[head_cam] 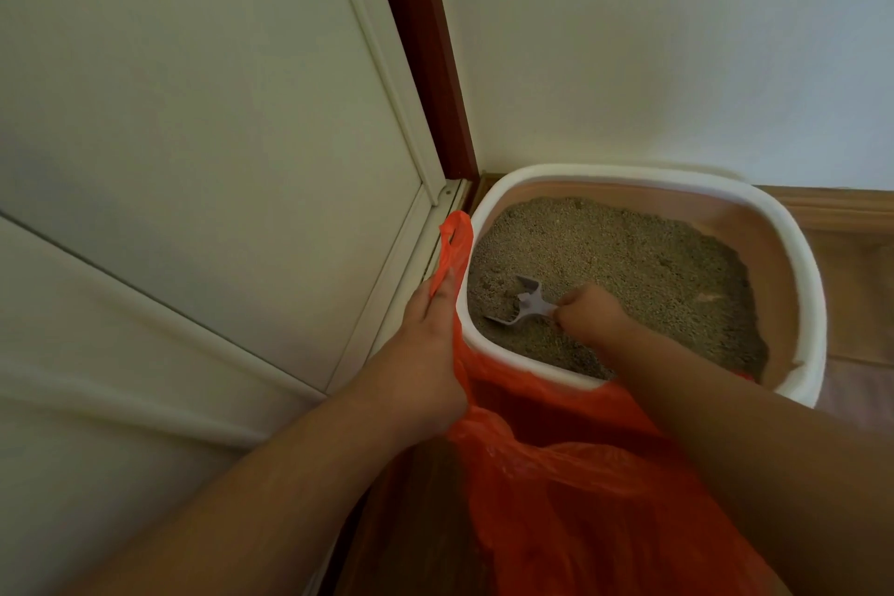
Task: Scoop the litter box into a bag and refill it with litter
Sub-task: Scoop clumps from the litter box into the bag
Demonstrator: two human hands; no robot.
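While the right hand (588, 312) reaches into the litter box (803, 266), its fingers are curled tight around the handle of a small pale scoop (520, 305); the individual fingertips are blurred, so the exact grip cannot be resolved. Scoop head points toward the box's left wall and sits low in the litter (629, 257), its front edge touching or slightly buried in the granules; whether it carries any load cannot be told. Left hand (428, 334) lies outside the box along its left rim, fingers extended forward and close together, pinching a handle strip of the orange plastic bag (556, 474) between them; the strip's loop stands up past the fingertips, against the rim. Bag body hangs slack below the left wrist and spreads across the near side of the box, just beside and partly touching the near rim; its contents are not visible. Litter box: white rolled rim, tan inner walls, rounded rectangular shape, set on a wooden floor (851, 266) in a corner, its far edge close to a white wall (677, 39). Litter is grey-beige, granular, uneven, heaped higher at the far side and right, lower near the scoop. White panelled door (193, 111) with a dark red frame (421, 53) stands to the left of the box.
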